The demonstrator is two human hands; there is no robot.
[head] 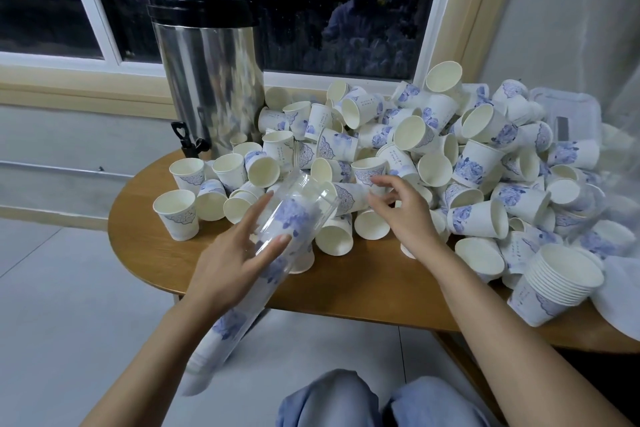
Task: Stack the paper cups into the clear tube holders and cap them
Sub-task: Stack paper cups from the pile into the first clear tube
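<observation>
One wide camera rides on my head, facing forward and down across the wooden table (363, 288), close above my left hand (228, 263) and right hand (405, 215); window (329, 10) along the top, my knees (329, 399) at the bottom edge

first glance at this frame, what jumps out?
A huge heap of paper cups buries the right and back of the round wooden table. In front, the left hand holds a tilted clear tube part-filled with stacked cups, while the right hand reaches over the heap. A steel urn with a black lid stands at the back left.
</observation>
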